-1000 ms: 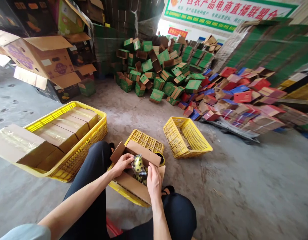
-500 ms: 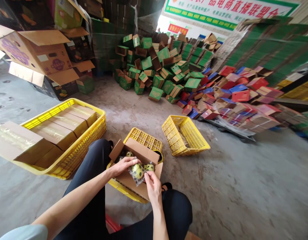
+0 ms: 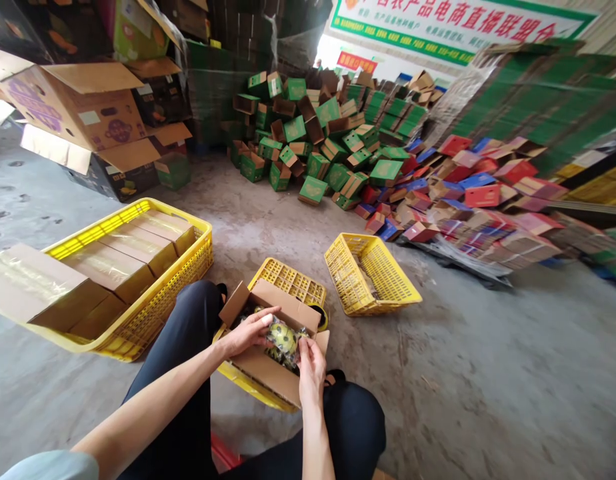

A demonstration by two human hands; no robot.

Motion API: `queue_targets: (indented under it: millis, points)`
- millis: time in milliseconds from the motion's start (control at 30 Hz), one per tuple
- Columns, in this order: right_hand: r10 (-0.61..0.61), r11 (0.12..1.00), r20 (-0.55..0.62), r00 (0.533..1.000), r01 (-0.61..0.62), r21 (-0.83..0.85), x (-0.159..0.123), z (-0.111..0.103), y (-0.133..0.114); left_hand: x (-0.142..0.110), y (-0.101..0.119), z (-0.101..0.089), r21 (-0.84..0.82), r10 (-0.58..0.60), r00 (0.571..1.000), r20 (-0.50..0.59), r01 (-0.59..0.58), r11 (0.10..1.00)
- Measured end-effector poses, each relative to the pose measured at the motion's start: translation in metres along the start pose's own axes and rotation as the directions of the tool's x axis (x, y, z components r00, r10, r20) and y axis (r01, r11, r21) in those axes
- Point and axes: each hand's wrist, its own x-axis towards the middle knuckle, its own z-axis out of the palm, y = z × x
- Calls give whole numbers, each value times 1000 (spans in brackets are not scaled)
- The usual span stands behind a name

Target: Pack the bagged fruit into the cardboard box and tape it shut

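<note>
A round yellow-green fruit with dark spots, in a clear plastic bag (image 3: 282, 337), is held over an open cardboard box (image 3: 284, 301). My left hand (image 3: 249, 333) holds the bag's left side, its thumb and fingers closed at the edge. On the right, my right hand (image 3: 312, 361) pinches the other end of the bag between thumb and fingertips. More bagged fruit lies in the box beneath, partly hidden by my hands. The box rests between my knees on a yellow plastic crate (image 3: 288, 280), its flaps folded outward.
Left of me, a long yellow crate (image 3: 188, 267) holds several taped cardboard boxes (image 3: 133, 248). Another yellow crate (image 3: 383, 303) stands tilted ahead on the right. A tape roll (image 3: 322, 319) sits by the box. Green boxes (image 3: 313, 190) and red and blue boxes (image 3: 481, 195) lie heaped farther off.
The bagged fruit has turned from hanging upright to lying more level, and moved slightly right. My right hand has shifted a little up and right with its end of the bag.
</note>
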Motion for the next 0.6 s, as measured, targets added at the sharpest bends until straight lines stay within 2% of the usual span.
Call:
queue_targets:
  millis: [133,200,267,333,433,500,600]
  points:
    - [99,986,-38,994,-93,141,-1,-1,1,-4,3,3,47,68,990,127,-74,996]
    - [106,981,-41,994,-98,167,-2,0,2,-3,1,3,97,50,991,126,-63,993]
    - [86,982,-14,996,-83,171,-2,0,2,-3,-1,3,135,25,997,79,-36,990]
    - [26,989,18,1000,-28,147,-2,1,2,-2,-2,2,168,46,999,-5,-44,985]
    - [-152,988,43,988,151,19,-2,1,0,-2,-2,1,206,99,990,-99,-77,976]
    - [-244,967,69,967,248,-61,-2,1,-3,-1,-3,1,188,74,993,-91,-55,981]
    - [-248,960,103,963,258,-106,-3,1,-9,-1,-5,1,181,-5,1000,-28,10,983]
